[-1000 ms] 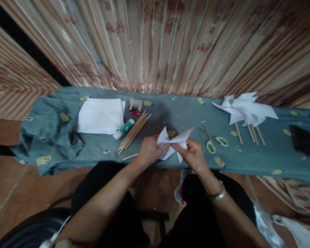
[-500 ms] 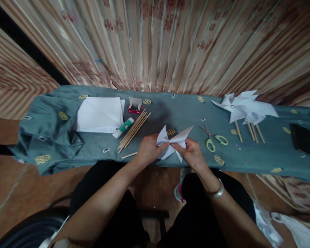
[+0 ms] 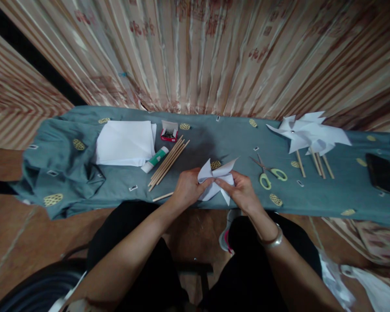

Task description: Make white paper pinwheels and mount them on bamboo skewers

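A white paper pinwheel (image 3: 223, 170) is held between my two hands near the front edge of the cloth-covered table. Its pointed corners fold in toward the centre, where both thumbs press. My left hand (image 3: 190, 186) grips the left side of the paper, fingers mostly hidden behind it. My right hand (image 3: 242, 188), with a silver bangle on the wrist, pinches the right side. Just left of my left hand lie several wooden sticks (image 3: 169, 164), with one more stick (image 3: 163, 197) partly under my forearm. Green-handled scissors (image 3: 269, 173) rest open to the right of my right hand.
A stack of white paper (image 3: 125, 143) lies at the left beside a glue stick (image 3: 154, 159). Behind the sticks stands an open red box of small metal pieces (image 3: 169, 132). Several pinwheels on sticks (image 3: 312, 132) and a dark phone (image 3: 382, 174) lie at the right.
The upper right flap of the pinwheel has been bent further inward toward the centre. Both hands stay in nearly the same place, still gripping the paper.
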Action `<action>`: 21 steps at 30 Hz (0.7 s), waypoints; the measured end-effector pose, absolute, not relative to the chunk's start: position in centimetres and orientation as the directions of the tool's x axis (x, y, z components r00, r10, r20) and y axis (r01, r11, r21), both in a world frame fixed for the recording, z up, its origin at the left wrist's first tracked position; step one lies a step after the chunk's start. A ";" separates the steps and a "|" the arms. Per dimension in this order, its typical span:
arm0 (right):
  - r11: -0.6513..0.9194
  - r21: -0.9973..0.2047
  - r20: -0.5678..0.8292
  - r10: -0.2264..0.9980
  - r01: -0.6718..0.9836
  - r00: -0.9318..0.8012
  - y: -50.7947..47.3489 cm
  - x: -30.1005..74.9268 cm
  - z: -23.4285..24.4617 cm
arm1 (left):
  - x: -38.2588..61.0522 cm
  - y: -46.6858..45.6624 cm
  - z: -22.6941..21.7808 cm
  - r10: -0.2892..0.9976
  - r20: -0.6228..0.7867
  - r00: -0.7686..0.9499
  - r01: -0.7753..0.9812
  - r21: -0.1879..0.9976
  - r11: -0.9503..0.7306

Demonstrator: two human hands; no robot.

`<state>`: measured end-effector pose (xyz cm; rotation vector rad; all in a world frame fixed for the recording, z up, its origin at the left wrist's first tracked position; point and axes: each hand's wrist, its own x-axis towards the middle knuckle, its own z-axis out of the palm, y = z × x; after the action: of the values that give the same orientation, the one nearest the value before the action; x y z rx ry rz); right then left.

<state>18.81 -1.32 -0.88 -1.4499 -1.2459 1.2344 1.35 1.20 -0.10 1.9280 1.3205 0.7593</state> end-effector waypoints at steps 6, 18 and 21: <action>-0.144 -0.977 -0.144 0.990 0.155 0.014 -1.4 18.7 -0.9 | 1.5 1.1 -0.3 0.945 0.103 0.309 0.543 0.797 -0.264; -0.106 -0.977 -0.104 0.994 0.186 0.020 -1.9 18.5 -1.4 | 1.6 0.7 -0.2 0.949 0.074 0.306 0.552 0.798 -0.241; -0.105 -0.972 -0.105 0.994 0.210 0.010 -1.8 18.5 -1.4 | 1.5 0.7 -0.4 0.953 0.066 0.297 0.539 0.812 -0.224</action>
<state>18.53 -1.83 -1.43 -1.4441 -1.3130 1.1804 1.50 0.74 -0.38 1.8768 1.3323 0.7627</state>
